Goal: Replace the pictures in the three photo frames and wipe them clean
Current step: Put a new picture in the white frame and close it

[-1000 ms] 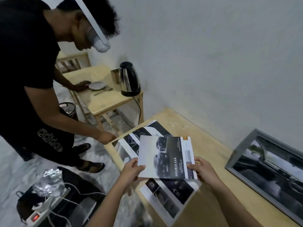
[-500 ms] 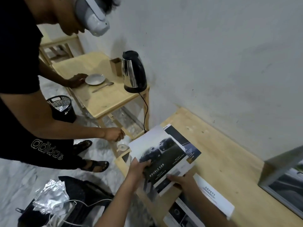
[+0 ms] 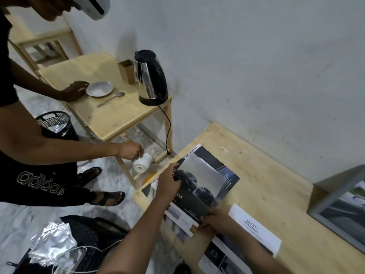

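Print [image 3: 199, 182] pinched by left grip [image 3: 167, 182] and right grip [image 3: 216, 220]; nearby sheet [image 3: 254, 229] reads "SAFETY".

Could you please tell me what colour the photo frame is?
The photo frame is grey, clearest in the head view.

**Two hands on a car picture over the wooden table**

The left hand [image 3: 167, 182] grips the upper left edge of a dark car picture [image 3: 199, 186], and the right hand [image 3: 217, 221] pinches its lower corner. The picture lies tilted over more printed sheets [image 3: 227, 171] on the wooden table [image 3: 266, 175]. A white sheet marked SAFETY [image 3: 254, 228] lies just beside the right hand. A grey photo frame [image 3: 339, 206] leans against the wall at the far right. Beside the table a second person [image 3: 39, 151] tips a white cup [image 3: 142, 162] near the side table [image 3: 110, 115]. On that table stand a kettle [image 3: 150, 78], a plate [image 3: 99, 89] and a spoon [image 3: 111, 99].
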`<action>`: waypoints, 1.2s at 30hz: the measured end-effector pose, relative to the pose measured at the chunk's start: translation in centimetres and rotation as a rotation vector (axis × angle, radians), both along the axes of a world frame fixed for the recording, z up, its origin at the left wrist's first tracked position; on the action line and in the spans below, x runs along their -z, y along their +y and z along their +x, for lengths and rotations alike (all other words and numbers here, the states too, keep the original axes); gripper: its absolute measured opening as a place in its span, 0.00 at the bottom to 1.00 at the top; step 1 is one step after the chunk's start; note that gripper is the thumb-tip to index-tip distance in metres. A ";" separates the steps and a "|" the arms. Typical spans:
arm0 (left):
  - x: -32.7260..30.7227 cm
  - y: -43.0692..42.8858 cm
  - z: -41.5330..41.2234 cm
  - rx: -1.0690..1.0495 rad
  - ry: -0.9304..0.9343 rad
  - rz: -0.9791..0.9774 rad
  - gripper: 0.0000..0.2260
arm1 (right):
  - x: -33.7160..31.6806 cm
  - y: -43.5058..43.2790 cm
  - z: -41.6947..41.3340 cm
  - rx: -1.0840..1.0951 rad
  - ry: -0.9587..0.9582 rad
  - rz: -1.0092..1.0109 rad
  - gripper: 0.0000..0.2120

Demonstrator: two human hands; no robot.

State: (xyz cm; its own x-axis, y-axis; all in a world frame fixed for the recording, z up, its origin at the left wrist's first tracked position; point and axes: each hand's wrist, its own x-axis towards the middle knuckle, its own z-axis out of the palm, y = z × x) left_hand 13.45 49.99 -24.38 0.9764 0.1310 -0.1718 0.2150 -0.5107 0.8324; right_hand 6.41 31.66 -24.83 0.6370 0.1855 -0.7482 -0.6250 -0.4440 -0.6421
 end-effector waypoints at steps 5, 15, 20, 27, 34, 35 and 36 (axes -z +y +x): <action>2.0 -0.3 -0.2 0.250 0.115 0.235 0.34 | 1.2 0.9 -0.2 0.008 -0.065 -0.139 0.09; 3.9 -0.2 -0.7 0.481 0.086 0.667 0.28 | 1.1 -1.8 -1.2 0.237 -0.321 -0.323 0.12; 3.0 -3.0 -2.1 0.418 -0.112 0.469 0.23 | 0.2 -6.6 -3.4 0.523 -0.410 -0.412 0.12; 2.8 -9.2 -8.0 0.534 -0.178 0.322 0.14 | 0.6 -10.8 -8.4 0.783 -0.344 -0.579 0.04; 3.4 -12.2 -12.4 0.397 0.020 0.348 0.15 | 1.0 -9.8 -11.6 0.738 -0.131 -0.611 0.16; 3.4 -12.4 -12.6 0.384 0.049 0.343 0.16 | 0.9 -9.5 -11.6 0.762 -0.103 -0.588 0.18; 3.3 -12.7 -12.7 0.376 0.078 0.316 0.17 | 0.8 -9.3 -11.7 0.813 -0.072 -0.553 0.19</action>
